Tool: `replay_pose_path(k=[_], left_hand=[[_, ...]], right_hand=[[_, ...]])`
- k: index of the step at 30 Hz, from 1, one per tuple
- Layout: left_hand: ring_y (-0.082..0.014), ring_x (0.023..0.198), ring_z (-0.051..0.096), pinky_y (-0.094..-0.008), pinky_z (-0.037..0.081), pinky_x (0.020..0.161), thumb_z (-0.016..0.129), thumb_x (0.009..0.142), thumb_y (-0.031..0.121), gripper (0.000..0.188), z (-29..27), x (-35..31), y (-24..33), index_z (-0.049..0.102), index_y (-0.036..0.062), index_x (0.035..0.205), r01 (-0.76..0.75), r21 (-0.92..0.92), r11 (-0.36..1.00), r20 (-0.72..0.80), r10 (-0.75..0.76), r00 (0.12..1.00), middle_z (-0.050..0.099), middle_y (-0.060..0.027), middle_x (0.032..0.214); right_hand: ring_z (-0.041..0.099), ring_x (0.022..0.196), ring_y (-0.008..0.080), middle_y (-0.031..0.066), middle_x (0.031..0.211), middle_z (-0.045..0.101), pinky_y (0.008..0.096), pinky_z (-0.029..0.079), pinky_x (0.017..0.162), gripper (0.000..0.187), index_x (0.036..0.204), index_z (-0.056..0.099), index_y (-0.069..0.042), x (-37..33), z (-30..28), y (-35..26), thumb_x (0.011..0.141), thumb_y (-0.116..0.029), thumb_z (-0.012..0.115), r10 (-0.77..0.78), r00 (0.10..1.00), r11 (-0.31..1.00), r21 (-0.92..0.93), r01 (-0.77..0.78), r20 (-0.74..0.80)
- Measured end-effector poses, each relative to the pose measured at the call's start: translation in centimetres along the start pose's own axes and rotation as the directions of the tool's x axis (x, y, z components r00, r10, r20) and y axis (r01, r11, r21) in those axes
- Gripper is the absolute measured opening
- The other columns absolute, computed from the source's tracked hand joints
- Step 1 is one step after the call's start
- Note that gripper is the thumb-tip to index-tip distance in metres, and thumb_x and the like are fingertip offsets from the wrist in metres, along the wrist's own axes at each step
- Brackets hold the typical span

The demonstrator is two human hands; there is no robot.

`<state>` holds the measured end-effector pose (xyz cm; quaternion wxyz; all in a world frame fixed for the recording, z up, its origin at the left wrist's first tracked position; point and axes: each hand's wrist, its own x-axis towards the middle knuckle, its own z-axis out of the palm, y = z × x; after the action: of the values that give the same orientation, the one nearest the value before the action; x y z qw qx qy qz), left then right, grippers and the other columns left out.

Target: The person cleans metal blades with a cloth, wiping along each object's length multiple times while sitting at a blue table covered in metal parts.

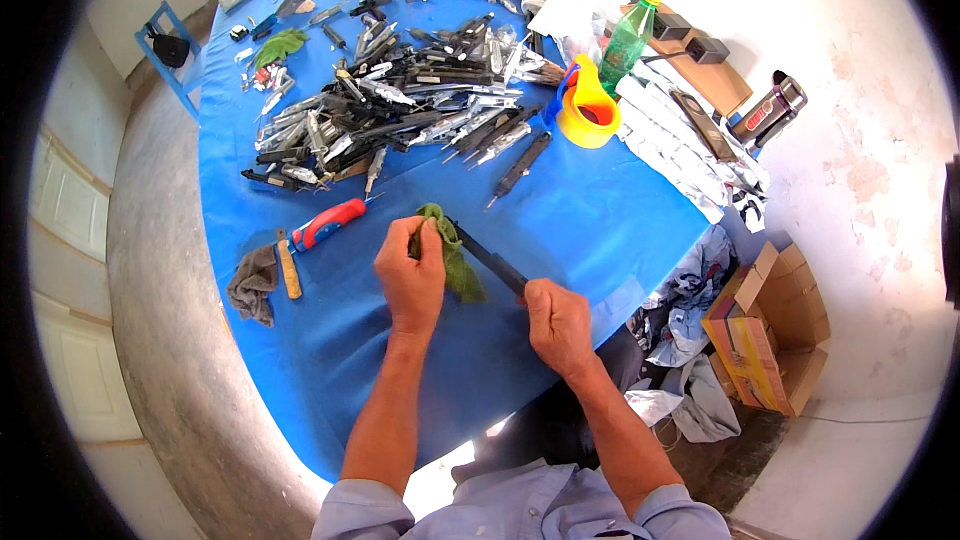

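A long, narrow black part point(492, 260) slants between my hands above the blue-covered table point(350, 390). My right hand point(558, 325) is closed round its near right end. At the far left end, my left hand point(412, 275) pinches a green cloth point(463, 275) against the part, and the cloth's loose end hangs down. The fingers and cloth hide that end. Beyond my hands lies a heap of black and silver slim parts point(400, 105). One dark part point(520, 170) rests apart from the heap, on its near right side.
Left of my hands lie a red-and-blue-handled screwdriver point(328, 225), a wooden-handled tool point(289, 270) and a grey rag point(254, 285). A yellow ring-shaped holder point(586, 122) and a green bottle point(626, 45) stand at the right. An opened cardboard box point(742, 355) sits below the table's right edge.
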<state>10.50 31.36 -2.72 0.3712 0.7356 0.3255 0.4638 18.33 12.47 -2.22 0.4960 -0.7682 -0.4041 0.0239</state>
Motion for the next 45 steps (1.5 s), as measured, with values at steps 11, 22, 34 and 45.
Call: replay_pose_path(k=[11,22,34,45], left_hand=[[-0.0340,0.070,0.068,-0.0394,0.054,0.063,0.076,0.089,0.002,0.011,2.0,-5.0,4.3,0.067,0.0016,0.095,-0.364,-0.228,0.903,0.286,0.420,0.861,0.068,-0.0161,0.084],[-0.0355,0.072,0.068,-0.0423,0.054,0.064,0.074,0.089,-0.001,0.012,1.8,-4.7,4.1,0.066,0.0013,0.098,-0.370,-0.157,0.916,0.257,0.400,0.880,0.068,-0.0163,0.085],[-0.0384,0.077,0.069,-0.0438,0.054,0.068,0.071,0.096,0.005,0.007,1.0,-1.4,1.6,0.066,0.0011,0.098,-0.260,-0.017,0.965,0.087,0.260,0.962,0.070,-0.0176,0.089],[-0.0319,0.072,0.068,-0.0398,0.052,0.066,0.070,0.099,0.010,0.010,0.1,0.1,-0.1,0.068,0.0002,0.097,-0.044,0.005,0.999,0.005,0.044,0.999,0.070,-0.0160,0.084]], right_hand=[[0.065,0.076,0.0448,0.0236,0.084,0.065,0.0471,0.051,0.069,0.030,0.098,0.067,-0.001,0.2,0.6,1.1,0.111,-0.019,0.047,0.198,0.976,0.980,0.053,-0.194,-0.089],[0.067,0.078,0.0427,0.0216,0.087,0.066,0.0461,0.053,0.070,0.026,0.099,0.067,-0.002,0.2,0.0,0.4,0.110,-0.015,0.048,0.136,0.990,0.990,-0.028,-0.137,-0.028],[0.061,0.063,0.0307,0.0163,0.074,0.062,0.0397,0.049,0.061,0.033,0.092,0.069,0.001,0.1,0.4,0.5,0.111,-0.022,0.055,-0.034,0.998,0.998,-0.054,0.031,-0.047],[0.053,0.059,0.0162,0.0067,0.066,0.055,0.0333,0.043,0.056,0.040,0.091,0.068,0.002,-0.1,0.0,0.9,0.113,-0.027,0.052,-0.038,0.999,0.999,0.019,0.038,-0.010]])
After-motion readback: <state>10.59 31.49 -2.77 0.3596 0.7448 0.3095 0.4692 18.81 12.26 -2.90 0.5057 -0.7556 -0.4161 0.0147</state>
